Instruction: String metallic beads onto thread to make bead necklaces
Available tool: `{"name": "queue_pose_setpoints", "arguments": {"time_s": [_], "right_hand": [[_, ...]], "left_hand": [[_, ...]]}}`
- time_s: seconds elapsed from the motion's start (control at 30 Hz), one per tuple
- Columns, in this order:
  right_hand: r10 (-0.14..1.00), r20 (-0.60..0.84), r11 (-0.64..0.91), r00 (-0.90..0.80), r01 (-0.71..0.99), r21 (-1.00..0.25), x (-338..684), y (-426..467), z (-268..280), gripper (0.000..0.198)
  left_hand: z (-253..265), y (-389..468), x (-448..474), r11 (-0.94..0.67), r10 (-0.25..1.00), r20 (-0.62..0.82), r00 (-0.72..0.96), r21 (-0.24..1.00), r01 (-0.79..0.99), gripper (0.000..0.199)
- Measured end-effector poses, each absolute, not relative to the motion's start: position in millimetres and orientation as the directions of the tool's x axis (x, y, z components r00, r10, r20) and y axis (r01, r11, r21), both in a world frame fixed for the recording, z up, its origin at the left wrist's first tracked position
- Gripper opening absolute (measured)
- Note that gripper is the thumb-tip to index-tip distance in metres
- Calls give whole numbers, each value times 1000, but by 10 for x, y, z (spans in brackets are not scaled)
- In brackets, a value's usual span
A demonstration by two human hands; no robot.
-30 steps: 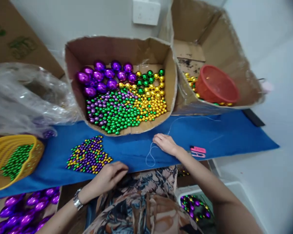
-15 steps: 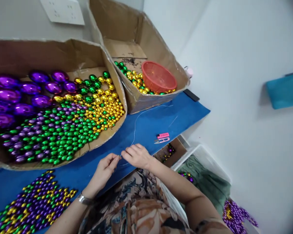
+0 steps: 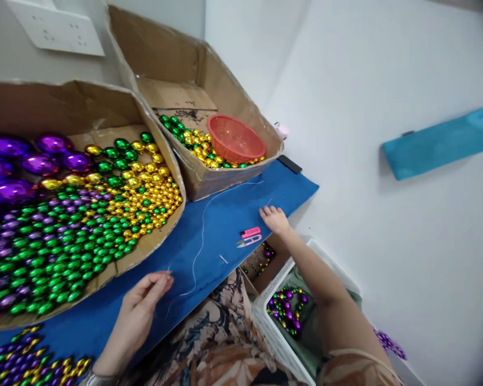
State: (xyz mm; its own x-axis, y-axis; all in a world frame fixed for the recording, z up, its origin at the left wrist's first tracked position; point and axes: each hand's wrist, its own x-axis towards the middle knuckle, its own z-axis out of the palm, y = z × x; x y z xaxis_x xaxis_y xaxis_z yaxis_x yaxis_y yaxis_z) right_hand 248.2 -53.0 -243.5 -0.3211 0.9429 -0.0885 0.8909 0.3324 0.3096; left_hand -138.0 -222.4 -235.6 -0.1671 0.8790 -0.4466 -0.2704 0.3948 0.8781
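My left hand (image 3: 139, 311) is closed in a pinch over the near edge of the blue cloth, a fine thread end just showing at its fingertips. A white thread (image 3: 203, 236) curves across the cloth from near this hand toward the back box. My right hand (image 3: 275, 220) reaches to the right part of the cloth, fingers stretched out and slightly bent. Just beyond its fingertips lies a thin, pale straight piece (image 3: 269, 201), too fine to name surely. Pink-handled thread snips (image 3: 250, 240) and a pink lighter-like item (image 3: 250, 232) lie left of it.
A cardboard box (image 3: 161, 236) of purple, green and gold beads stands left. Behind it, another box (image 3: 203, 185) holds beads and a red basket (image 3: 235, 139). Loose beads (image 3: 32, 359) lie front left. A white crate (image 3: 265, 327) with bead necklaces (image 3: 288, 311) stands below the right edge.
My hands were together at the thread and are now apart. The right moved right and away to the cloth's far side; the left moved left. A short white piece now shows on the cloth.
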Motion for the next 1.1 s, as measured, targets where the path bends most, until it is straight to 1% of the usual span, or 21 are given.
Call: {"name": "queue_pose_setpoints", "arguments": {"time_s": [0.1, 0.2, 0.33, 0.4, 0.43, 0.47, 0.5, 0.53, 0.57, 0.63, 0.7, 0.8, 0.9, 1.0, 1.1], "right_hand": [[899, -134, 437, -416, 849, 295, 2522, -483, -2428, 28], [862, -123, 505, -491, 821, 267, 2557, -420, -2409, 20], [861, -29, 501, -508, 834, 232, 2305, -484, -2332, 22], [865, 39, 486, -500, 855, 180, 1971, -690, -2248, 26], [858, 82, 495, -507, 859, 131, 1767, -833, -2195, 28], [826, 164, 553, -540, 832, -41, 1553, -990, -2137, 27], [779, 227, 625, -584, 751, -211, 1342, -1150, -2076, 27], [750, 271, 660, -603, 665, -350, 1147, -1303, -2019, 25], [732, 297, 673, -613, 587, -450, 978, -1439, -1970, 24], [720, 323, 669, -615, 488, -561, 738, -1639, -1911, 23], [722, 326, 657, -610, 458, -599, 619, -1744, -1907, 23], [726, 320, 651, -609, 458, -605, 573, -1787, -1955, 23], [719, 319, 656, -617, 452, -604, 561, -1795, -1995, 24], [719, 315, 658, -620, 461, -595, 542, -1809, -2012, 25], [729, 310, 653, -610, 483, -584, 529, -1819, -2020, 26]], "left_hand": [[-2234, -2231, -1309, 359, 883, -433, -182, 872, -333, 40], [-2199, -2231, -1274, 348, 870, -449, -201, 851, -393, 38], [-2204, -2250, -1242, 333, 858, -454, -240, 848, -413, 36], [-2200, -2267, -1209, 320, 863, -436, -257, 863, -391, 36], [-2199, -2276, -1191, 312, 866, -424, -266, 872, -376, 36], [-2198, -2284, -1172, 302, 870, -411, -274, 882, -362, 37], [-2200, -2293, -1155, 293, 873, -399, -282, 890, -350, 36], [-2203, -2302, -1141, 286, 875, -388, -291, 897, -337, 36], [-2208, -2312, -1131, 277, 877, -376, -300, 905, -323, 35], [-2221, -2334, -1121, 255, 887, -340, -312, 925, -281, 33], [-2233, -2357, -1124, 222, 902, -284, -324, 951, -216, 32], [-2252, -2385, -1136, 164, 922, -197, -334, 979, -124, 30], [-2270, -2401, -1142, 120, 936, -136, -325, 990, -69, 26], [-2275, -2406, -1144, 101, 943, -107, -316, 994, -35, 23], [-2255, -2406, -1147, 122, 939, -120, -323, 992, -14, 27]]}}
